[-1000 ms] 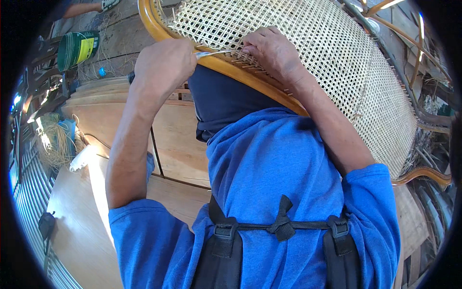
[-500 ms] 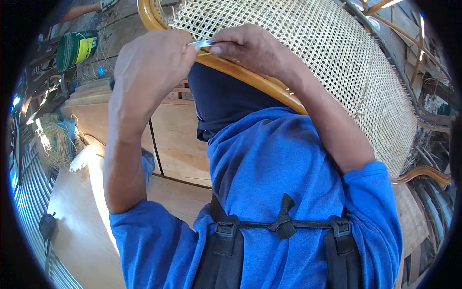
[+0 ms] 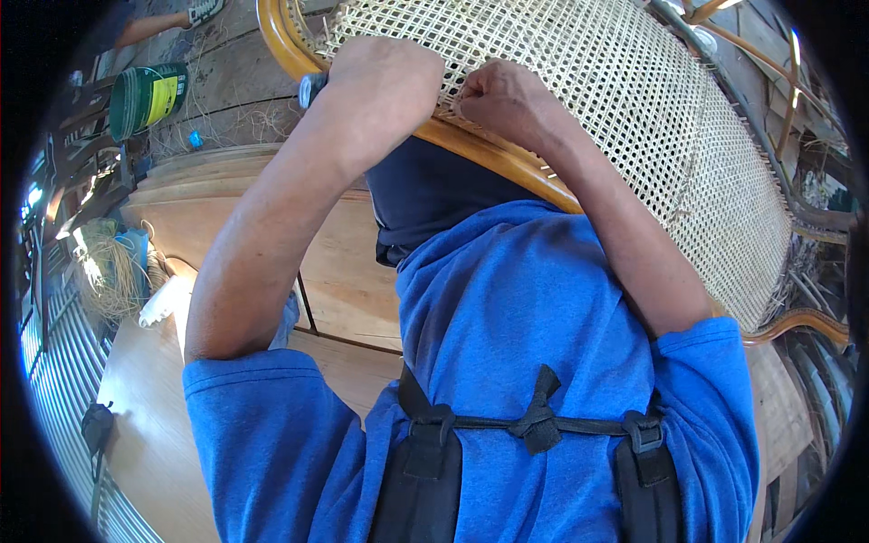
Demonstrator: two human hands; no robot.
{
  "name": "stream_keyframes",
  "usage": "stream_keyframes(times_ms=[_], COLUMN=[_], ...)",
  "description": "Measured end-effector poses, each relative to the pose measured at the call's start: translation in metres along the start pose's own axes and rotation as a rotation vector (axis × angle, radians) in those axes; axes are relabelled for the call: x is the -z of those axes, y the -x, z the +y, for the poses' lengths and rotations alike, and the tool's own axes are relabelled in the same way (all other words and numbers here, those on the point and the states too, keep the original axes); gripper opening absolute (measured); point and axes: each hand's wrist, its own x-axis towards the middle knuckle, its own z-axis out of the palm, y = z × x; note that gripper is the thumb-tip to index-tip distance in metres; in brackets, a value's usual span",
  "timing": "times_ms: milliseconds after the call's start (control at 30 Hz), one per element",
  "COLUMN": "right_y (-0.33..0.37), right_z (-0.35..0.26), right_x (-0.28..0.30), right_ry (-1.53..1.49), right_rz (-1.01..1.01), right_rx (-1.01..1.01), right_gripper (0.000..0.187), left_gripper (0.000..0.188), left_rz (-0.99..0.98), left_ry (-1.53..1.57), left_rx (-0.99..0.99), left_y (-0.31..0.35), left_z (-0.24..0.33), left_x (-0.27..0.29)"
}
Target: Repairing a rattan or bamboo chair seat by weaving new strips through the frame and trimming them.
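A woven cane panel (image 3: 625,109) in a curved, varnished wooden frame (image 3: 507,156) lies across my lap. My left hand (image 3: 385,86) is closed over the near frame rail and the cane edge, its fingertips hidden behind its back. Beside the left hand shows the rounded end of a grey-blue object (image 3: 310,89); whether the hand holds it cannot be made out. Just to the right, my right hand (image 3: 507,100) is curled with its fingers pressed together at the cane edge. What its fingers pinch is too small or hidden to name. Short loose cane ends stick out along the rail.
At the left stand a dark green bucket (image 3: 149,98) with a yellow label and a bundle of cane strands (image 3: 110,271). Wooden boards (image 3: 353,271) lie beside me. A person's leg and shoe (image 3: 201,11) show at the far left. Wooden frame parts (image 3: 787,72) stand at the right.
My left hand has moved right and turned over the rail. The shiny tool between my hands is out of sight, and a grey-blue end now shows beside the left hand. My right hand has shifted slightly right.
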Motion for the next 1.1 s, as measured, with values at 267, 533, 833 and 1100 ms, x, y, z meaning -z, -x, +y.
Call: stream_keyframes(times_ms=[267,533,833,1100], right_y=[-0.009,-0.010,-0.009,-0.010], right_z=[0.004,-0.005,-0.024,0.000], right_x=[-0.006,-0.001,0.003,0.003], right_ry=[0.066,0.191,0.329,0.425], right_rz=[0.020,-0.049,-0.070,0.041], right_rx=[-0.019,-0.096,-0.151,0.304], right_gripper=[0.015,0.023,0.024,0.018], left_gripper=[0.015,0.007,0.023,0.019], left_rz=[-0.019,0.170,-0.062,0.476], left_ry=[0.011,0.079,0.261,0.563], left_rx=[-0.050,-0.065,0.329,0.526], left_y=[0.002,0.015,0.047,0.043], left_z=[-0.001,0.000,-0.015,0.034], left_x=[-0.006,-0.024,0.013,-0.071])
